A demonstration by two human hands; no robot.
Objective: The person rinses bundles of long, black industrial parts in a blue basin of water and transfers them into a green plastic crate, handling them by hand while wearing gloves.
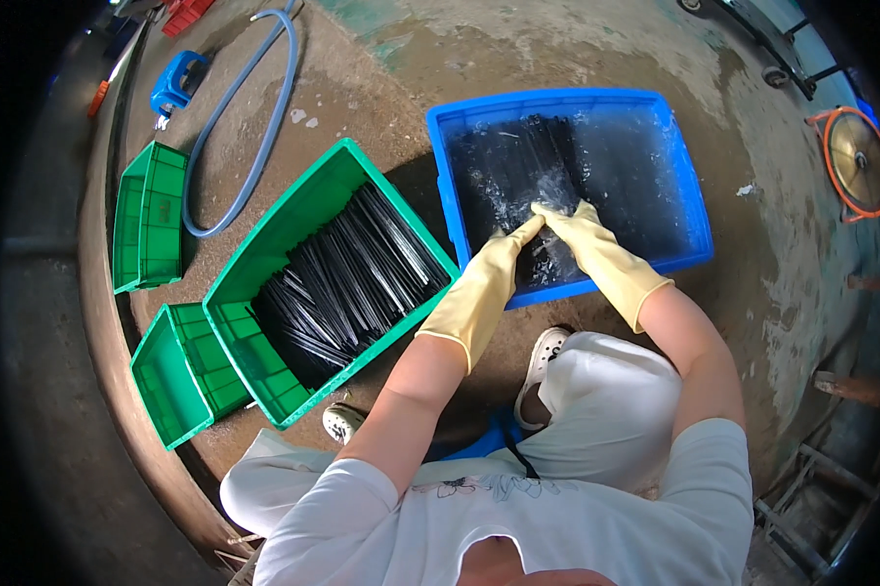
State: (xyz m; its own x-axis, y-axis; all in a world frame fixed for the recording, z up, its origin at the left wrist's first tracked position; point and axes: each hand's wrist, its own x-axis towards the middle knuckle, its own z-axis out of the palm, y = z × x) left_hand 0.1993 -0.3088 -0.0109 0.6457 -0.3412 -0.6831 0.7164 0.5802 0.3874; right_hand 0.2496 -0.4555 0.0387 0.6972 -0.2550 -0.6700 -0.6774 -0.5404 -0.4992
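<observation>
Both my hands wear pale yellow rubber gloves and reach into a blue tub (699,210) of dark, splashing water. A bundle of long, thin black strips (533,146) lies in the water, its far end showing near the tub's back wall. My left hand (518,237) and my right hand (579,223) close around the near part of this bundle, thumbs meeting on top. Foam and water hide most of the fingers. Left of the tub, a big green crate (235,283) holds many similar black strips (347,273), laid roughly side by side.
Two smaller green bins (152,220) stand at the far left. A blue-grey hose (282,107) curls over the wet concrete floor near a small blue stool (174,83). An orange-rimmed fan (858,161) and a wheeled cart (777,49) are at the right. My shoes are close to the tub.
</observation>
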